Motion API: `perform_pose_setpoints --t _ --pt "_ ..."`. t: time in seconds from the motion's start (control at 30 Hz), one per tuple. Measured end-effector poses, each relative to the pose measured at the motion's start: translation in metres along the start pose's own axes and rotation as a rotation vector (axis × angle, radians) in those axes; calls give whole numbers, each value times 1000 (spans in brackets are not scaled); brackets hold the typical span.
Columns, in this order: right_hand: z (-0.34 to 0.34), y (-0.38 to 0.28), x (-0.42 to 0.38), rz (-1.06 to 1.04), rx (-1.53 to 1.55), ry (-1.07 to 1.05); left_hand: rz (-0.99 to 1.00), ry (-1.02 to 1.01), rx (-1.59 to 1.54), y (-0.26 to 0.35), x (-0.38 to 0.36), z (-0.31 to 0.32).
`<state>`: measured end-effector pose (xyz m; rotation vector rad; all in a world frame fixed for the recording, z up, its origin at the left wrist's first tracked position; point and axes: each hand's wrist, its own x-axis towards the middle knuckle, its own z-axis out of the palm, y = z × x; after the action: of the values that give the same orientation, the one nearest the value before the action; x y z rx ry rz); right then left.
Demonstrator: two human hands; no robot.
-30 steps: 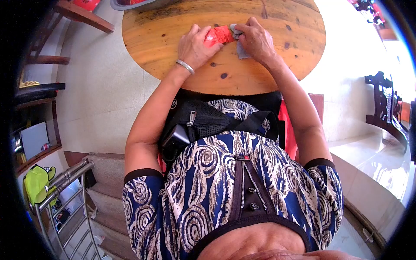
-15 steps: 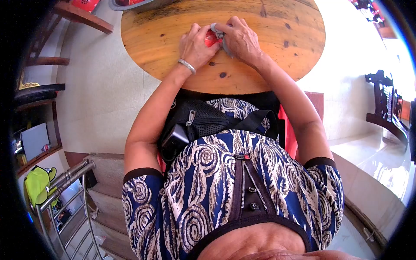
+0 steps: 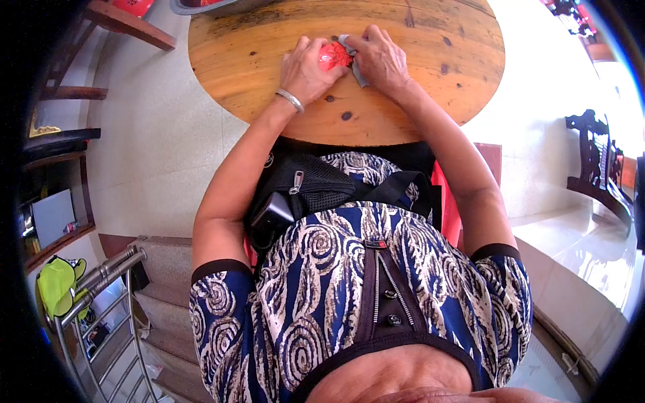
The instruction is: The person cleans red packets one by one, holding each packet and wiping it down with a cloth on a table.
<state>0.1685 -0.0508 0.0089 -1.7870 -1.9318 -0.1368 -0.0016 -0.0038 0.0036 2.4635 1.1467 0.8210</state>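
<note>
The bare left arm [image 3: 245,158] and the bare right arm [image 3: 451,144] are stretched forward, angled inward; the curled left hand [image 3: 307,71] is held near the bent-fingered right hand [image 3: 381,62].

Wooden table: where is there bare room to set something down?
The table is bare right of the right hand, left of the left hand, and between both hands and its near edge. Crowded: where they hold the red item and grey cloth, and at the grey basin, far left.
</note>
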Motion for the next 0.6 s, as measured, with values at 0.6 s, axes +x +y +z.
perform_pose_setpoints --t 0.6 --pt "-14 -17 -8 -112 244 35 -65 -44 -265 -17 5 8"
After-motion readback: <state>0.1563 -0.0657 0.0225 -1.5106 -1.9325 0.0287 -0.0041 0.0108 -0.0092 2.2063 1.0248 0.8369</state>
